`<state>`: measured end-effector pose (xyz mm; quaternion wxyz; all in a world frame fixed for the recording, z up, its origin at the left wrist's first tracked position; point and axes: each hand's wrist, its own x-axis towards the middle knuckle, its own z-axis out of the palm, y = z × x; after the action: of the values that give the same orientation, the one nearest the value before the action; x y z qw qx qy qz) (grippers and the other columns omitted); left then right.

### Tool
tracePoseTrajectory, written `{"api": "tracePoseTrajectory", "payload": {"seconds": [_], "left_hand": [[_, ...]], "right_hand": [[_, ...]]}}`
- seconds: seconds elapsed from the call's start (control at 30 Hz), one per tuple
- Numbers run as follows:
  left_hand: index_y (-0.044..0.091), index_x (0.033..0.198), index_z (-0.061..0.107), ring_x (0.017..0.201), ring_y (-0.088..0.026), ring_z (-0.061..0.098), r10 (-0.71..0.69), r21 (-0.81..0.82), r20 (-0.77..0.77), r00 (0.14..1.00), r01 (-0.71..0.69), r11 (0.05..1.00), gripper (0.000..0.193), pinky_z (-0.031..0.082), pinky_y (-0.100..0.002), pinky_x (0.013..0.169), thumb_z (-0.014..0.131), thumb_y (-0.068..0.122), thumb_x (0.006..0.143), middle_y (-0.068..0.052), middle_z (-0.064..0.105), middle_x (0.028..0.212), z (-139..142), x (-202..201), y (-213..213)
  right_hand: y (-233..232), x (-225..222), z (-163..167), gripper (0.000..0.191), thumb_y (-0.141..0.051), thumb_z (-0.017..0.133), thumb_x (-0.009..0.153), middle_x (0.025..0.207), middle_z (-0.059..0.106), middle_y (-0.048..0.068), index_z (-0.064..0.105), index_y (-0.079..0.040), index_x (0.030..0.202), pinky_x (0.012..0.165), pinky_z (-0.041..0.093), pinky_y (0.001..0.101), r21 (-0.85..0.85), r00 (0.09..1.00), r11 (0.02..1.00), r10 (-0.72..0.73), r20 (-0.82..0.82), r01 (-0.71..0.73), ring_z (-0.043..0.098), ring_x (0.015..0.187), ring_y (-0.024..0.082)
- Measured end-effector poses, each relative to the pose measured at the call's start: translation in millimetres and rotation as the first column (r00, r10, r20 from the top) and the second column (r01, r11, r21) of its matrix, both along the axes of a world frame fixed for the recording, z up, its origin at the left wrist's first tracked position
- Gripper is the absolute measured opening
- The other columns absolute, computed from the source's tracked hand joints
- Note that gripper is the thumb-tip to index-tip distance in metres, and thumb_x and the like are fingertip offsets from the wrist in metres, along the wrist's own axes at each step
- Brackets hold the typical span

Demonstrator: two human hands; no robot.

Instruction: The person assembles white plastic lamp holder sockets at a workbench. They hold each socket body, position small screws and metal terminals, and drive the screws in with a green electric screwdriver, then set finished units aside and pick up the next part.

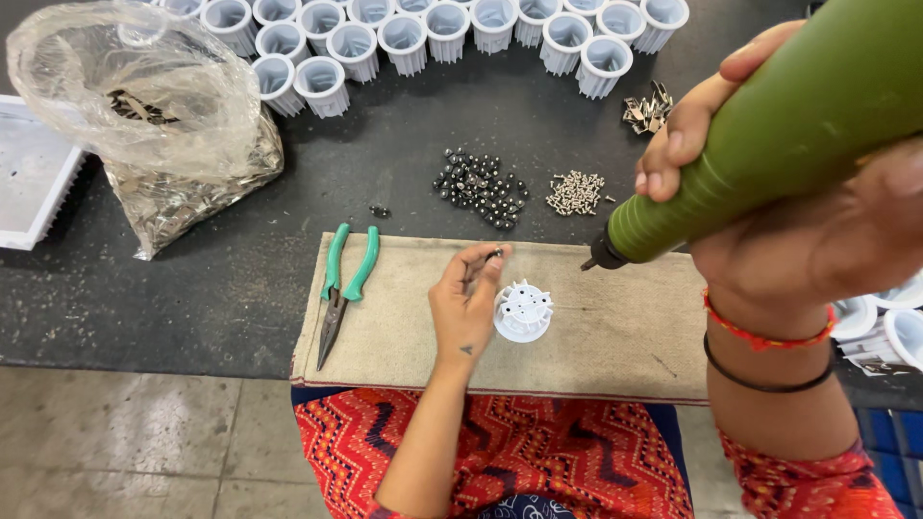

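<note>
My right hand point(769, 207) grips a green electric screwdriver point(769, 130), raised close to the camera, its bit pointing down-left over a beige cloth mat point(615, 336). My left hand point(468, 298) rests on the mat and pinches a small dark screw point(495, 254) between thumb and fingertips. A white ribbed plastic housing point(524, 310) stands on the mat just right of my left hand, touching it or nearly so.
Green-handled pliers point(344, 288) lie on the mat's left end. Piles of dark screws point(479, 185), silver screws point(577, 192) and metal clips point(647, 111) lie on the black table. White housings point(404, 38) line the far edge. A plastic bag point(144, 115) of metal parts sits at left.
</note>
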<state>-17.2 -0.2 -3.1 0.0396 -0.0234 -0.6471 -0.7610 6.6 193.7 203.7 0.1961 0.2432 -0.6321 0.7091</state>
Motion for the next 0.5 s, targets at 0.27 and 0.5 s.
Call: {"api": "tracePoseTrajectory", "payload": {"seconds": [0.27,0.5], "left_hand": [[0.008,0.103,0.076,0.092,-0.025,0.069,-0.158,-0.579,-0.512,0.844,-0.204,0.789,0.017,0.057,-0.036,0.079,0.080,0.009,0.086,-0.005,0.074,0.103,46,28,-15],[0.007,0.100,0.074,0.093,-0.026,0.067,-0.244,-0.665,-0.561,0.791,-0.256,0.701,0.017,0.056,-0.039,0.081,0.081,0.008,0.084,-0.005,0.070,0.102,54,32,-19]], "right_hand": [[-5,2,-25,0.044,0.009,0.078,0.097,0.095,0.062,0.014,0.050,0.002,0.131,0.078,0.054,0.0301,0.081,0.989,0.988,-0.139,0.050,0.135,0.064,0.085,0.020],[-4,6,-35,0.037,0.010,0.073,0.097,0.088,0.065,0.014,0.050,0.001,0.125,0.078,0.059,0.0307,0.097,0.977,0.978,-0.192,0.095,0.183,0.069,0.081,0.021]]}}
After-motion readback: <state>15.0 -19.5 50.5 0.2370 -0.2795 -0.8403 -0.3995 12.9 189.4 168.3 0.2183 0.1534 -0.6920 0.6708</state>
